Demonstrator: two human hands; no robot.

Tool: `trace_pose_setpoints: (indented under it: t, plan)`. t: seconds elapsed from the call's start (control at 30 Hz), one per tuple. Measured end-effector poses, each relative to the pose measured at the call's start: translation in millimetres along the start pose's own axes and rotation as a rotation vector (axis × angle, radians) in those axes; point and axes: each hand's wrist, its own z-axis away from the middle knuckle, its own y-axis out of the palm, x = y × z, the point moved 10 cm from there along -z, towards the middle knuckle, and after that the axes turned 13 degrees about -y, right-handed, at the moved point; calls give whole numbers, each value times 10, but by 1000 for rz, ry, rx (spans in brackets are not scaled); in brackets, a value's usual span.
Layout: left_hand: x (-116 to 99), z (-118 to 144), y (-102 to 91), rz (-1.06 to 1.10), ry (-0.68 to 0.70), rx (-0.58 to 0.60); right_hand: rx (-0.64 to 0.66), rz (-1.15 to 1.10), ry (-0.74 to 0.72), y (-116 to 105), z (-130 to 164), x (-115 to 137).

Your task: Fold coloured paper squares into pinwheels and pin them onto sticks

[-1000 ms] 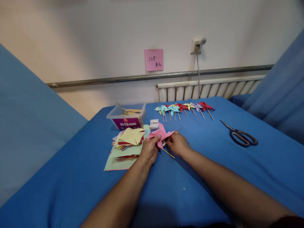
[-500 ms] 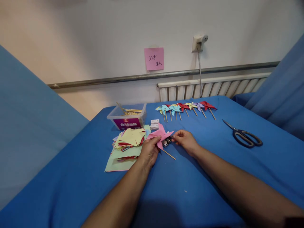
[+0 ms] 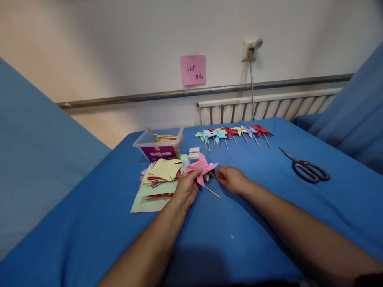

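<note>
Left hand (image 3: 187, 187) pinches the pink paper pinwheel (image 3: 201, 168) at the near edge of its sails, thumb on top, grip closed on the paper so the folded points stay gathered at the centre; the pinwheel's wooden stick (image 3: 212, 192) trails toward the person and lies on the blue-covered counter (image 3: 257, 207), which steadies the piece while it is held low; right hand (image 3: 230, 179) rests on the cloth just right of the pinwheel, fingers curled loosely and fingertips drawn together near a small dark shiny object (image 3: 210, 174) beside the pink sails; whether those fingertips pinch something tiny cannot be told, too small to see; the object itself is not identifiable. Left of the holding hand, touching range, a loose stack of cut paper squares (image 3: 160, 177) in yellow, green, red, kept close as ready stock; behind it a clear plastic tub of wooden sticks (image 3: 160, 144), and two small white boxes (image 3: 194, 154) just behind the pink pinwheel. Further back a row of finished pinwheels (image 3: 233, 133) lies side by side, sticks pointing toward the person, set apart from the working spot; black scissors (image 3: 306, 168) lie well to the right, out of reach of either hand. Pink sticky note (image 3: 193, 69) on the wall; radiator (image 3: 266, 108) beneath the rail.
</note>
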Motion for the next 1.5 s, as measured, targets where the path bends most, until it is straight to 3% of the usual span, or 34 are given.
trace_pose_setpoints:
  t: [0.1,0.37,0.53,0.67,1.0,1.23,1.5]
  plan:
    - [-1,3,10,3,-1,10,120,242,-93,30,0,128]
    - [-8,15,7,-11,4,-4,174,90,-78,63,-10,-41]
    - [-14,42,31,-22,6,-3,239,118,-243,111,-20,114]
    - [-12,41,34,-25,7,-2,279,224,-270,99,-2,200]
    - [-26,66,64,-21,9,5,207,410,-131,37,-15,196]
    - [-15,47,41,-31,5,-6,234,362,-233,87,-24,253]
    - [-8,32,32,-29,10,9,218,328,-206,16,-21,234]
